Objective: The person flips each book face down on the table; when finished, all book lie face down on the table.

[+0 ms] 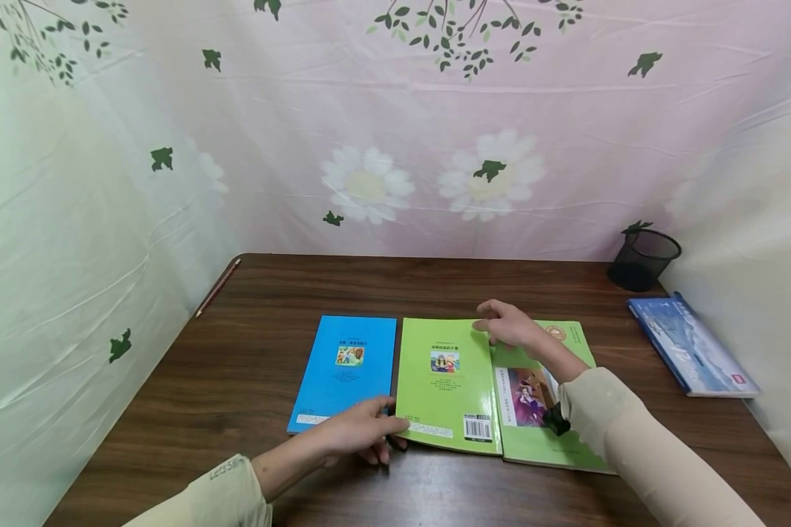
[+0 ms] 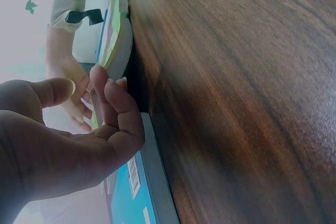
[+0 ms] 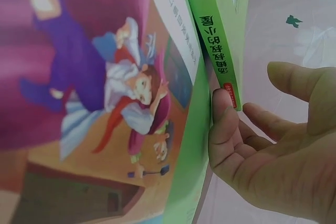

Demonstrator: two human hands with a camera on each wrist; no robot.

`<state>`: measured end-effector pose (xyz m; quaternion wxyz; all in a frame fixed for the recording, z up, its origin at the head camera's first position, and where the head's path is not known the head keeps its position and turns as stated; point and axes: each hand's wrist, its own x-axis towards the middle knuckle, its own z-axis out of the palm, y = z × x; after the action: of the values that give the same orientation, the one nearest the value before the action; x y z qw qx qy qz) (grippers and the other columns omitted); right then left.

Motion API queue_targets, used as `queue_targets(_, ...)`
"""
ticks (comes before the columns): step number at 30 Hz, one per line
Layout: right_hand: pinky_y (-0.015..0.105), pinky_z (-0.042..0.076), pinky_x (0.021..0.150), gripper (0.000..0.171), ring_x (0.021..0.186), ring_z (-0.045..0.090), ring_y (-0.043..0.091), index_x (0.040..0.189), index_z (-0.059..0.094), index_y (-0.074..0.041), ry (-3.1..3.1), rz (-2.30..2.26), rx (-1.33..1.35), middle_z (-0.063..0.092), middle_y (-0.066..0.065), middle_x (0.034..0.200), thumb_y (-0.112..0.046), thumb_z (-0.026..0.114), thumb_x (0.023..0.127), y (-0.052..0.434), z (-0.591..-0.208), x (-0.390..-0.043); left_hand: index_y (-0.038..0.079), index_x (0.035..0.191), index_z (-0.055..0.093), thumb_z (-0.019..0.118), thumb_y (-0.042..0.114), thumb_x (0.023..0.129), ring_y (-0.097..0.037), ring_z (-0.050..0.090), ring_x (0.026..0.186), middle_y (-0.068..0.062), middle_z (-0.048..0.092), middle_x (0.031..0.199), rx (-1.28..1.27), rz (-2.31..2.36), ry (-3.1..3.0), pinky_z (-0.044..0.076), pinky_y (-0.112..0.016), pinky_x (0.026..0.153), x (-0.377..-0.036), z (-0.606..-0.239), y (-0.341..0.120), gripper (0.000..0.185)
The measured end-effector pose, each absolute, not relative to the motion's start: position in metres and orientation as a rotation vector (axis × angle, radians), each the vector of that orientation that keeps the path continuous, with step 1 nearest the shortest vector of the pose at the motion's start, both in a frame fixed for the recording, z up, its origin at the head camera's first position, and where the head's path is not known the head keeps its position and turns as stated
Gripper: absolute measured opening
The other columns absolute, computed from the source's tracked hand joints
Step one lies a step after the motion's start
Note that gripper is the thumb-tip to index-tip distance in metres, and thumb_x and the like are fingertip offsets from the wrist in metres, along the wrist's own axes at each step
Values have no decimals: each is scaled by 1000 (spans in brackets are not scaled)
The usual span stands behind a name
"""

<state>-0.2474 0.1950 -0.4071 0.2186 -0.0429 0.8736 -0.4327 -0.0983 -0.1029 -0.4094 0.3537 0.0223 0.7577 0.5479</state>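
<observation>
A green book (image 1: 444,388) with a small picture and a barcode lies in the middle of a row on the table. My left hand (image 1: 362,432) holds its near left corner, thumb over the cover and fingers low at the edge. At the far right corner is my right hand (image 1: 510,326); its fingertips touch the spine end (image 3: 231,95), while the thumb stands away from it. Under the right forearm lies another green book (image 1: 527,395), with a colourful picture on its cover. A blue book (image 1: 346,366) lies left of the middle one, close by the left hand.
Another blue book (image 1: 692,348) lies at the right edge of the table. Behind it a black mesh pen cup (image 1: 642,260) stands in the far right corner. A pencil (image 1: 217,288) lies along the left edge. Printed curtains hang around the brown wooden table (image 1: 224,380).
</observation>
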Motion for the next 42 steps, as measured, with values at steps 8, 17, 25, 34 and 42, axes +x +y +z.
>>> queue_targets(8, 32, 43, 60, 57, 77, 56, 21, 151, 36, -7, 2421, -1180, -161, 55, 15, 115, -29, 54, 102, 195, -408, -246, 2, 153, 32, 60, 33, 99, -14, 58, 59, -10, 72, 96, 70, 1392, 1947, 51, -25, 54, -100, -412, -106, 68)
queue_targets(17, 34, 47, 61, 57, 79, 60, 23, 152, 36, -5, 2437, -1160, -207, 55, 20, 128, -30, 52, 103, 196, -408, -247, -2, 152, 33, 59, 33, 100, -13, 60, 62, -10, 70, 98, 93, 1371, 1954, 53, -26, 56, -101, -409, -109, 68)
queue_targets(25, 35, 48, 62, 56, 80, 61, 23, 151, 37, -5, 2442, -1174, -198, 52, 22, 136, -30, 52, 104, 197, -410, -248, -1, 149, 39, 59, 32, 100, -14, 60, 61, -10, 69, 98, 107, 1338, 1971, 55, -27, 56, -102, -408, -111, 62)
queue_targets(34, 34, 52, 64, 52, 84, 63, 22, 148, 42, -5, 2492, -1164, -182, 58, 19, 126, -32, 52, 104, 198, -411, -246, 0, 148, 41, 59, 32, 100, -15, 61, 63, -8, 72, 95, 138, 1276, 1995, 57, -30, 59, -102, -405, -115, 60)
queue_targets(42, 33, 51, 65, 50, 84, 63, 22, 146, 43, -5, 2492, -1172, -181, 58, 20, 127, -29, 52, 104, 199, -412, -245, 6, 132, 51, 58, 31, 100, -16, 63, 65, -8, 72, 91, 159, 1308, 2019, 57, -32, 62, -103, -400, -116, 41)
